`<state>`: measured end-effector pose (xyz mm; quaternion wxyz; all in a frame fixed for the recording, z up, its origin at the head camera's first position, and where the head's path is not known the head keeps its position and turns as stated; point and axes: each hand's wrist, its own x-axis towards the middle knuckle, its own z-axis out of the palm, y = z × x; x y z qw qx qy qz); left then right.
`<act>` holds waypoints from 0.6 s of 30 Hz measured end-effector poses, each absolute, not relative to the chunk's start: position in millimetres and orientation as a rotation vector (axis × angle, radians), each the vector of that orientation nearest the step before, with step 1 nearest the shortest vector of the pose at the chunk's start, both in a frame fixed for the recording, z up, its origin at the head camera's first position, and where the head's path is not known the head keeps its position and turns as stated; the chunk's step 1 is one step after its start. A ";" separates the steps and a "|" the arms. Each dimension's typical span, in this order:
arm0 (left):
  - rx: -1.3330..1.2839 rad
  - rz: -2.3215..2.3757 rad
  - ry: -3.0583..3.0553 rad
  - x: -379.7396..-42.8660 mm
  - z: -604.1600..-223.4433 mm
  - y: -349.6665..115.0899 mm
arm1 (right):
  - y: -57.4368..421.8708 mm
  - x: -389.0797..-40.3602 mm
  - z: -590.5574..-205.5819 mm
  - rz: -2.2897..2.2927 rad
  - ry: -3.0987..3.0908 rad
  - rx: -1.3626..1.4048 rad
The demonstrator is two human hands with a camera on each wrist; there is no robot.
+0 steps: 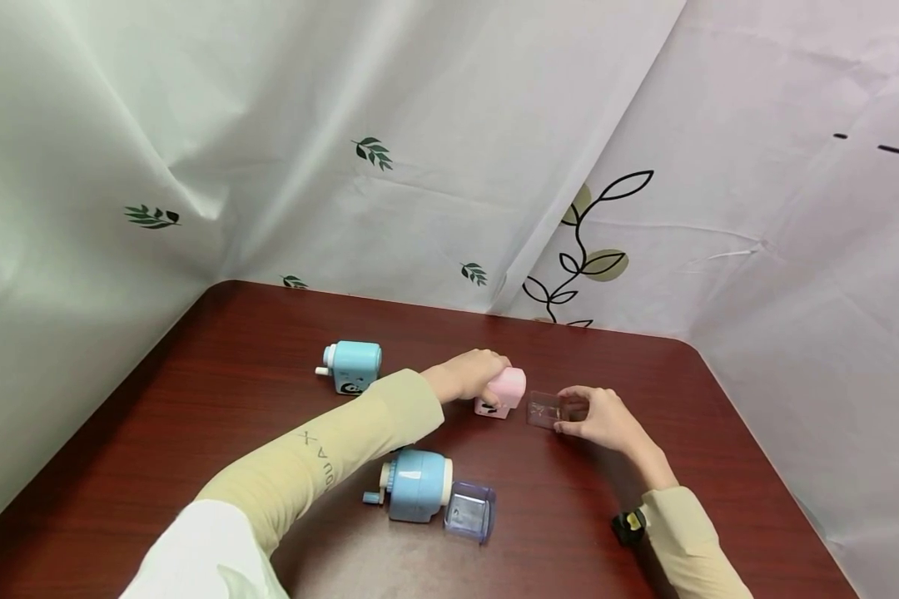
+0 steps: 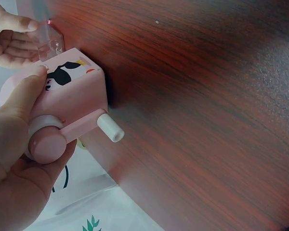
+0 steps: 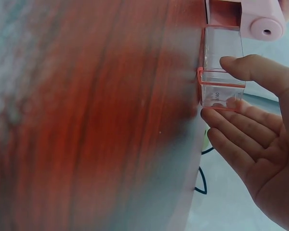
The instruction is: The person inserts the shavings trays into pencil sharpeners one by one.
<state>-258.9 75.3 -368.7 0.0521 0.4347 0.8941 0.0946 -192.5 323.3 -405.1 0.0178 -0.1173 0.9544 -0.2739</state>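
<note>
My left hand grips a pink crank pencil sharpener from behind and above. In the left wrist view its crank handle and a black-and-white cartoon print show, with the thumb beside the print. My right hand holds a clear shavings drawer at its outer end, thumb on one side and fingers on the other. The drawer lies just outside the sharpener, lined up with the open slot seen in the right wrist view.
A teal crank sharpener stands at the back left. Nearer me is a blue crank sharpener, with a bluish clear drawer to its right. A small black device sits by the right forearm. Pale curtains hang behind the dark red table.
</note>
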 end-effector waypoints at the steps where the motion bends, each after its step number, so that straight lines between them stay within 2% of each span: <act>1: 1.322 0.283 2.721 -258.8 -368.7 75.5 | 323.4 -192.4 -405.3 -0.851 2.966 -0.364; 18: 1.340 0.227 2.744 -259.8 -371.9 77.2 | 318.4 -194.3 -404.7 -0.817 3.007 -0.409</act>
